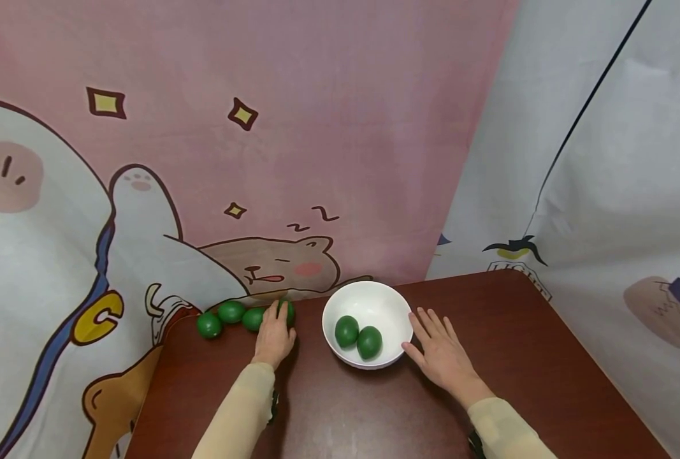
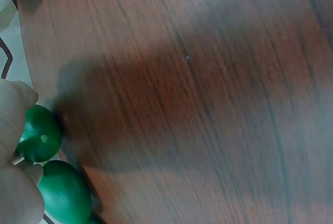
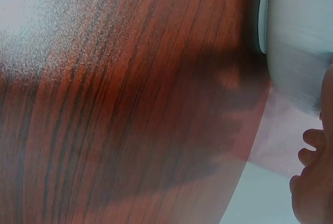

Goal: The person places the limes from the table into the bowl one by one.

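In the head view my left hand (image 1: 273, 338) reaches to the table's far edge, over a green lime (image 1: 286, 312) at the right end of a row. The left wrist view shows my thumb and fingers on either side of this lime (image 2: 41, 135), with a second lime (image 2: 66, 193) close beside it. A white bowl (image 1: 394, 312) stands to the right and holds two limes, one at its left (image 1: 347, 331) and one nearer its middle (image 1: 369, 343). Beside the bowl's right rim is my right hand (image 1: 440, 354), fingers straight and spread, thumb right at the rim.
More limes (image 1: 209, 325) lie left of my left hand along the far edge of the brown wooden table (image 1: 328, 414). Directly behind that edge hangs a pink and white cloth (image 1: 345, 159) with cartoon animals. A pale cloth (image 1: 615, 255) hangs along the right side.
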Demonstrator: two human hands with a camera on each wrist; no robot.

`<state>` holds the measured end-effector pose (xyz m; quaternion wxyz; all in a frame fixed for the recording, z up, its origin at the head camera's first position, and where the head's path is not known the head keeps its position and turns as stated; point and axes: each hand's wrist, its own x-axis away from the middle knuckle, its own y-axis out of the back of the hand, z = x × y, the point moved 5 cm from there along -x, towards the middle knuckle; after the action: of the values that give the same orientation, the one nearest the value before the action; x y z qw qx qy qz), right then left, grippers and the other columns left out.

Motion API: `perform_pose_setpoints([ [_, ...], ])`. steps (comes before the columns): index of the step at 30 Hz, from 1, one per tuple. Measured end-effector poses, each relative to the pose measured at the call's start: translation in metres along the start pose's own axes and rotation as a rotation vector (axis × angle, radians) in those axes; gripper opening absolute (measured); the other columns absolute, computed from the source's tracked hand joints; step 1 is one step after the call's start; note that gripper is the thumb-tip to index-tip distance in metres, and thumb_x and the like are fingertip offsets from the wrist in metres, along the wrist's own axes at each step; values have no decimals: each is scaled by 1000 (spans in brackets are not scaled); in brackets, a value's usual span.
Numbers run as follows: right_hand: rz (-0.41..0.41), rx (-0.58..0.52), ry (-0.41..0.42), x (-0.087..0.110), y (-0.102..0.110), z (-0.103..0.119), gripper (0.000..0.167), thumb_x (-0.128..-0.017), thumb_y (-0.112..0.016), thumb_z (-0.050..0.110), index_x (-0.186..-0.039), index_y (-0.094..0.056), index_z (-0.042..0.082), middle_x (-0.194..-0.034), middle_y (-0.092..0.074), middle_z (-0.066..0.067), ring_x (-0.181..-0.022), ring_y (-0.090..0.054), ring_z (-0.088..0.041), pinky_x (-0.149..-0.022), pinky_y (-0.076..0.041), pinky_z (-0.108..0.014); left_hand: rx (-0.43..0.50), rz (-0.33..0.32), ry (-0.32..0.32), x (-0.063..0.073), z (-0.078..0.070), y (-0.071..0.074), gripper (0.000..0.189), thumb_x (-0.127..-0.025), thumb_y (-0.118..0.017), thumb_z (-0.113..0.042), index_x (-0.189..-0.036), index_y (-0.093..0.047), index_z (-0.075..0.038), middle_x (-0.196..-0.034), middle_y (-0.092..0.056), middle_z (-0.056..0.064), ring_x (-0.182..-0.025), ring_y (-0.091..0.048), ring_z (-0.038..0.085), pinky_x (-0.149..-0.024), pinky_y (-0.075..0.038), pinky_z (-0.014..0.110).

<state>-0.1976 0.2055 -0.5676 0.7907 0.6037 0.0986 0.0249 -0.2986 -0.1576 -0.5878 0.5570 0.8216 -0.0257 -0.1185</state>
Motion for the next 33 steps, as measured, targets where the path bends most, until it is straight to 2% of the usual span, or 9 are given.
perform_pose_setpoints([
  [10,-26,17,18,1,2,2,75,-102,-54,56,-158,-41,7,-163,-37,-20,-152,-30,-41,-122,-21,-62,40,1,22,1,1,2,66,-89,-77,-6,-148,-49,2,-148,-42,27,-135,-46,45,-102,-49,56],
  [14,-18,18,11,1,2,1,75,-102,-55,55,-159,-40,7,-164,-36,-20,-153,-29,-41,-123,-19,-61,46,5,17,1,-1,0,63,-89,-80,-7,-145,-52,0,-143,-45,24,-128,-51,45,-95,-52,56],
  [19,-13,16,10,1,1,1,75,-103,-53,55,-159,-39,8,-164,-35,-20,-153,-28,-41,-123,-18,-61,41,0,14,1,0,-1,60,-86,-82,-4,-140,-57,-4,-138,-49,21,-126,-54,42,-94,-54,54],
  [25,-14,4,10,1,0,2,75,-103,-53,56,-158,-41,7,-164,-36,-20,-152,-29,-41,-122,-21,-62,41,-27,20,4,-1,3,59,-81,-85,-1,-135,-61,-5,-132,-53,20,-119,-58,42,-93,-54,55],
  [33,-12,25,18,-1,2,0,75,-102,-57,53,-159,-39,7,-164,-36,-20,-153,-29,-41,-123,-18,-61,33,-93,11,13,-11,5,53,-78,-87,-2,-127,-67,-5,-122,-57,18,-112,-61,39,-91,-55,53],
])
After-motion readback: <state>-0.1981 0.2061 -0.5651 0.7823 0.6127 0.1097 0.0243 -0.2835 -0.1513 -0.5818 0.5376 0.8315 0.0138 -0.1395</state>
